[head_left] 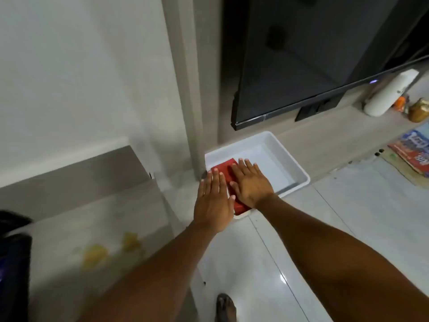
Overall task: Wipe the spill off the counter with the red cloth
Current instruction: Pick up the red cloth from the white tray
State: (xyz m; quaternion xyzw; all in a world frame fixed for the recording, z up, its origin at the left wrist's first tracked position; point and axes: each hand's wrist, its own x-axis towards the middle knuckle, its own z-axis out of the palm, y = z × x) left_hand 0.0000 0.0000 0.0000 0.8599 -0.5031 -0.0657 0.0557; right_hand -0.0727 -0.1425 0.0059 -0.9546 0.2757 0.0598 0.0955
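In the head view, both hands reach flat-palmed over the folded red cloth [226, 175] in the white tray [292, 163]: the right hand [251, 184] rests on it, the left hand [214, 201] hovers beside, neither gripping. The yellow spill [97, 254] waits on the counter [69, 224], well apart.

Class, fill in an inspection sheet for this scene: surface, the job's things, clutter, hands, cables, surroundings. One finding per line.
Surface: pale counter at lower left, yellow spill in patches on it, not yet wiped.
Job's things: folded red cloth lies in the near-left corner of a white tray.
Clutter: white bottle, jar and printed packets at far right.
Hands: left hand open, flat, beside the cloth; right hand open, flat, over the cloth, fingers extended.
Cables: nothing seen.
Surroundings: dark screen above the tray, white tiled floor, white wall.
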